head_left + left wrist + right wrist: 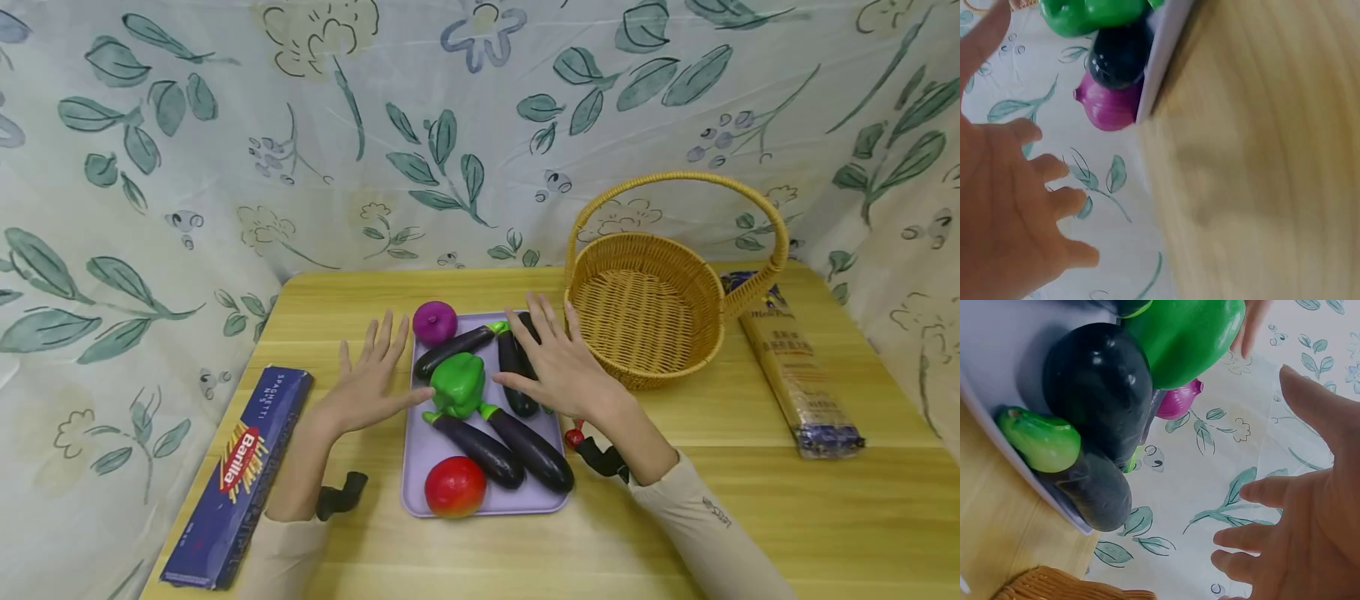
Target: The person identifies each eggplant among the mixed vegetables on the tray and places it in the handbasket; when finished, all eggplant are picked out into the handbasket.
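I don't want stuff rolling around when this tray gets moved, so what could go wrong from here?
The red fruit lies by the near rim of the tray and might roll out if that edge dips. The purple onion, at the far left corner, could tumble off likewise. The right hand looks close to the wicker basket, so a sideways move might bump it.

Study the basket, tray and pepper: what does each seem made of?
Basket: probably wicker, slightly glossy; woven strands show.
Tray: likely plastic, smooth and lilac, with a thin rounded rim.
Pepper: perhaps plastic, judging by its shiny, even green surface, though it could be real.
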`<state>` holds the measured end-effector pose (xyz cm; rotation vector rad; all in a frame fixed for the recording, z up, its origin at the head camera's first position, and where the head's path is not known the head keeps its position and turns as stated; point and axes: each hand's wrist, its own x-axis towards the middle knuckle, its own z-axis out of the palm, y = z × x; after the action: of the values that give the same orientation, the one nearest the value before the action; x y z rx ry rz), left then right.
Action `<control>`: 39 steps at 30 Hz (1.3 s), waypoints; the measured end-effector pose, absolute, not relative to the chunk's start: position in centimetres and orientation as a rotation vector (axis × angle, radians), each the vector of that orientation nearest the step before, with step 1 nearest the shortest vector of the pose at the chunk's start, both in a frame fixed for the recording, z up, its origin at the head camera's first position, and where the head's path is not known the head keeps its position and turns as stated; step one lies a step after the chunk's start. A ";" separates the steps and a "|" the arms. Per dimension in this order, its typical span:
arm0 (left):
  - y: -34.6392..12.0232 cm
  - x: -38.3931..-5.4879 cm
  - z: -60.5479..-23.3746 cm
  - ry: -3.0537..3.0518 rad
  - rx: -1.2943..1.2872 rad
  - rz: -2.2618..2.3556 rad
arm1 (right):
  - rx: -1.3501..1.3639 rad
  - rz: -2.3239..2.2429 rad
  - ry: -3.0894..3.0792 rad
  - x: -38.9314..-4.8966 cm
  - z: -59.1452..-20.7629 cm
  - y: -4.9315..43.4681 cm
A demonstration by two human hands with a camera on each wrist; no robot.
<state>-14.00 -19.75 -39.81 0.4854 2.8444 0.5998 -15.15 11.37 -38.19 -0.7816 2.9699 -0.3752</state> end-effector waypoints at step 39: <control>-22.0 -10.4 -43.4 2.476 0.479 0.671 | -0.800 -0.895 2.714 -9.6 -37.2 14.0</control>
<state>-10.37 -21.97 -43.42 0.4788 2.4763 0.6709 -9.62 14.03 -37.18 -0.8004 2.7143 -0.8949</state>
